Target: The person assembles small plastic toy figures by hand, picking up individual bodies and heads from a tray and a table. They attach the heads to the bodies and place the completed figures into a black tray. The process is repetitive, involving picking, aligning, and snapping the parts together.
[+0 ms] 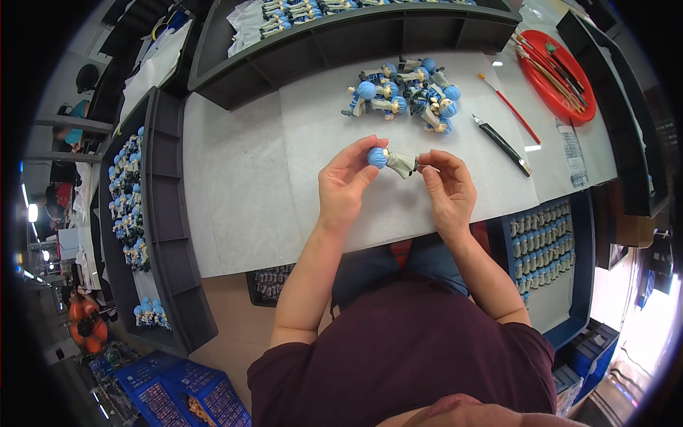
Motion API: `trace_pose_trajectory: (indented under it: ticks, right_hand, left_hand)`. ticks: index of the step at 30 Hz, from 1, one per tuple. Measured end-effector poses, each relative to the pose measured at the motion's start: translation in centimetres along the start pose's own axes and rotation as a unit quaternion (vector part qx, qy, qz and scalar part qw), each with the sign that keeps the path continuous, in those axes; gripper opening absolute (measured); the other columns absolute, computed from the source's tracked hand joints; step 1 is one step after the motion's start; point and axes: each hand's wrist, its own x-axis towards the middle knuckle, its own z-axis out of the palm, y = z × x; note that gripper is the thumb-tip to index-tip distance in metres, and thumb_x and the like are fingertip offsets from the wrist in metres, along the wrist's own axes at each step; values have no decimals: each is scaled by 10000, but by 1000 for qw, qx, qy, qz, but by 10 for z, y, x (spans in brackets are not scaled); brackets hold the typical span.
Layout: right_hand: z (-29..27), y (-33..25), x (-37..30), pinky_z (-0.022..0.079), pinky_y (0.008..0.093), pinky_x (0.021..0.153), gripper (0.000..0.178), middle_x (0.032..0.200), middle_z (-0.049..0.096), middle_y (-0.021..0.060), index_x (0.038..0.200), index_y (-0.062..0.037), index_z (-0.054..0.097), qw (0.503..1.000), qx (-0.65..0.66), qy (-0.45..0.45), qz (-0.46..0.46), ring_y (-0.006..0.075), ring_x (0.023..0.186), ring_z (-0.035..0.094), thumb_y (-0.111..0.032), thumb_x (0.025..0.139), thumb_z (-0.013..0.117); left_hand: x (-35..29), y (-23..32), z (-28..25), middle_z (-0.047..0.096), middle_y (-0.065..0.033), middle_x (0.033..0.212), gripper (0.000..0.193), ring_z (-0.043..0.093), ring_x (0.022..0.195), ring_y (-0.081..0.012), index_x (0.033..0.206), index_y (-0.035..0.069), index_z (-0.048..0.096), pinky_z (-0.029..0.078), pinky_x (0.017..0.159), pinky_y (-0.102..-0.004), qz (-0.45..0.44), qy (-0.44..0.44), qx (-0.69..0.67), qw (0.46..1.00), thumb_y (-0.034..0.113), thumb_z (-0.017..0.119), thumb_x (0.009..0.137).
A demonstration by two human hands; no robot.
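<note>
A small figurine (400, 165) with a ribbed blue head and a pale grey-green coat lies sideways in the air between my two hands. My left hand (343, 186) is closed on its head, pinched between thumb and fingers. At the feet end, the thumb and fingers of my right hand (449, 193) are closed on the dark base. Beyond my hands, a loose pile of similar blue-headed figurines (391, 91) rests on the white sheet (242, 178) covering the table. Fingers partly hide both ends of the held figurine.
Right of the pile lie a thin red-handled brush (511, 109) and a craft knife (502, 145). A red oval tray (528, 67) holds brushes. Dark trays of figurines stand at the back (356, 37) and left (165, 206); a blue tray (580, 270) sits lower right.
</note>
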Motion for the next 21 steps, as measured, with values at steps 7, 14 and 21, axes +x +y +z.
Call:
trace_pose_trajectory:
  ticks: [7,14,21]
  right_hand:
    - [-1,2,-2,435,266,860,310,1087,542,111,1204,-4,450,1000,3,17,-25,141,1010,533,35,898,482]
    - [2,2,0,426,298,879,392,1157,507,100,1207,-8,459,999,-14,15,-47,179,1099,493,75,834,543]
    - [2,1,0,437,312,882,423,1171,502,108,1184,-12,484,998,-35,2,-59,187,1112,495,84,787,590]
  left_hand:
    - [0,-2,0,583,-129,1172,445,561,1062,-175,1231,-5,514,449,909,-290,5,-10,-12,1000,-126,532,804]
    - [1,-2,1,585,-132,1157,468,564,1046,-172,1236,-2,507,465,891,-290,6,-8,-1,1000,-128,564,788]
    - [1,-2,1,585,-143,1151,472,572,1018,-171,1234,-2,506,480,860,-280,5,-9,-4,1000,-117,589,784]
